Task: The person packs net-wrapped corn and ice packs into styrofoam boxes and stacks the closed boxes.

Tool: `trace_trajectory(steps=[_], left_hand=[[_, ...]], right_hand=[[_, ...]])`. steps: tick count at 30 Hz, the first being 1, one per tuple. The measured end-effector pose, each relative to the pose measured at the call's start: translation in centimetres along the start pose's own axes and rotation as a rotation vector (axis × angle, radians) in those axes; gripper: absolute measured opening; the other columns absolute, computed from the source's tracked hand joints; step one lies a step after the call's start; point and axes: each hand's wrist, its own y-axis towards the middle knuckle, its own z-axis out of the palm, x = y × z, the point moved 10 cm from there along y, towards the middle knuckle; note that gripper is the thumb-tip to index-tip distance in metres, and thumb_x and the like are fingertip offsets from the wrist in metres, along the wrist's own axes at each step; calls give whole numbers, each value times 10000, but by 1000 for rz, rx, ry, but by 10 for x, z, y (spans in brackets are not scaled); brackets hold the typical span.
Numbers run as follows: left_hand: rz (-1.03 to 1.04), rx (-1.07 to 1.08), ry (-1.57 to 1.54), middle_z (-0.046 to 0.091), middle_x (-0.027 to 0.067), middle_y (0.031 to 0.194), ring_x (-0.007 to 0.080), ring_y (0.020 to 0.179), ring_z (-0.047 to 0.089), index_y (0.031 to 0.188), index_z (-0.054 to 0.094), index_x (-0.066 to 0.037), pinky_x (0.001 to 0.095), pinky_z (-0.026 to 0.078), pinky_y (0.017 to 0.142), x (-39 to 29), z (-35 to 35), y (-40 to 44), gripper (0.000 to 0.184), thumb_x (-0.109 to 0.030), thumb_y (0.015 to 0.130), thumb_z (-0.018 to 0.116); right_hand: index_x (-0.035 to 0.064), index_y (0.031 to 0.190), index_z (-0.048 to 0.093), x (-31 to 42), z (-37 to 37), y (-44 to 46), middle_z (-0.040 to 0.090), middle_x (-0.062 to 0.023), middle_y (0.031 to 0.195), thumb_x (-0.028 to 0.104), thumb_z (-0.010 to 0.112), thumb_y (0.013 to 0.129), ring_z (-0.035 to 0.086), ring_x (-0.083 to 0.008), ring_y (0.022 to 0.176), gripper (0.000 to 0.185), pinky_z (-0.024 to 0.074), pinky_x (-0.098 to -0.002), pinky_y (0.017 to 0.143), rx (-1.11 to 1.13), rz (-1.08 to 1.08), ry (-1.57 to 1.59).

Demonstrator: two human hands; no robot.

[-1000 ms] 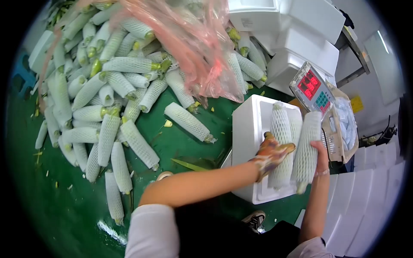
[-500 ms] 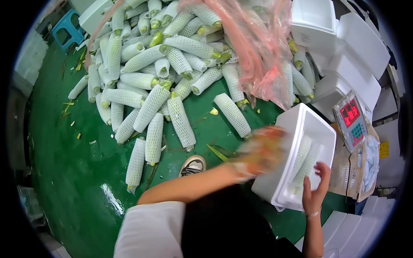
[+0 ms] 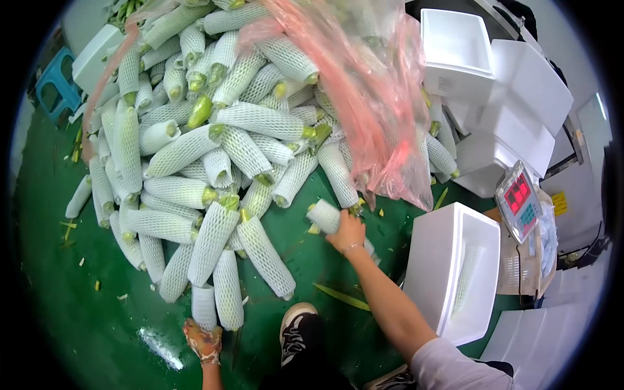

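Low on the green floor, my left hand (image 3: 203, 340), in a patterned orange and white glove, grips the lower end of a net-wrapped vegetable (image 3: 203, 305) at the pile's front edge. My bare right hand (image 3: 348, 232) is closed around another net-wrapped vegetable (image 3: 324, 216) lying apart from the pile. Behind them spreads a large pile of pale green vegetables in white foam nets (image 3: 185, 153). To the right stands an open white foam box (image 3: 422, 273), with net-wrapped produce (image 3: 465, 276) partly visible inside.
Pink clear plastic (image 3: 390, 143) drapes over the pile's right side. A scale with a red display (image 3: 519, 201) stands beside a beige basket (image 3: 513, 266). Other white foam boxes (image 3: 455, 78) are at the back right, a blue stool (image 3: 60, 84) at the back left. A shoe (image 3: 297, 331) is near the front.
Both hands have left the foam box and moved left. My left hand has taken hold of a vegetable at the pile's edge, and my right hand has grasped the separate one.
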Motion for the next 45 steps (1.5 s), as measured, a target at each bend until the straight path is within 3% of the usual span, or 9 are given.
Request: trace_trajectory(steps=[5,12,14,19,25,27,33,36,45], left_hand=[[186,58,-242,400,280,1290,439,1186,385,1244,412,88,468,326,1012,-42,30,52,910,-409,560,750],[231,418,107,389,280,1298,425,1179,394,1317,346,69,464,348,986,-98,5,75,1014,-486,564,738],[306,277,143,409,272,1274,417,1164,407,1307,366,56,462,367,960,-95,-1,71,970,-464,578,738],[422,-208,-614,578,210,951,369,846,562,997,590,49,403,456,761,-177,-160,101,287,-94,752,636],[1072,-603,-25,590,271,978,375,902,589,1024,581,43,435,470,759,-352,-101,201,371,-292,865,568],[393,61,-261,600,248,1030,364,961,584,1043,594,-16,415,480,826,-360,-53,301,456,-415,823,579],[52,535,-643,610,134,1125,263,1007,600,1099,605,-65,384,484,841,-358,23,368,484,-471,844,538],[212,134,-452,656,184,976,322,883,644,889,668,-2,398,514,775,-334,34,377,499,-433,645,735],[318,-215,18,570,156,1205,279,1080,567,1167,564,-88,373,455,915,-374,-24,364,541,-327,702,705]], right_hand=[[-64,1054,455,72,36,-64,637,-241,926,472,754,632,634,-376,838,745,508,-398,745,183,32,860],[-186,1205,339,101,-1,42,450,-367,1163,441,654,742,454,-418,1126,841,358,-446,961,-200,31,792],[-157,1044,491,88,77,103,560,-235,913,331,667,718,556,-298,797,613,443,-403,703,53,310,1075],[-56,918,600,101,40,52,618,-106,816,226,683,686,595,-202,690,374,474,-331,581,403,592,1553],[-38,1085,455,66,-10,-57,611,-232,952,275,722,655,620,-316,859,595,490,-371,747,211,41,869],[-7,1108,448,78,-30,-72,616,-233,941,278,721,656,621,-344,862,600,487,-388,758,202,-77,869],[24,1178,438,152,-50,-40,466,-251,1125,232,677,700,468,-389,1079,574,390,-406,920,94,-672,404],[-36,1141,467,183,-98,77,508,-245,1106,190,631,720,480,-387,1057,505,396,-406,919,-327,-548,526],[-23,928,500,207,-70,101,624,-201,795,249,666,713,605,-371,806,384,467,-436,783,-203,-505,148]])
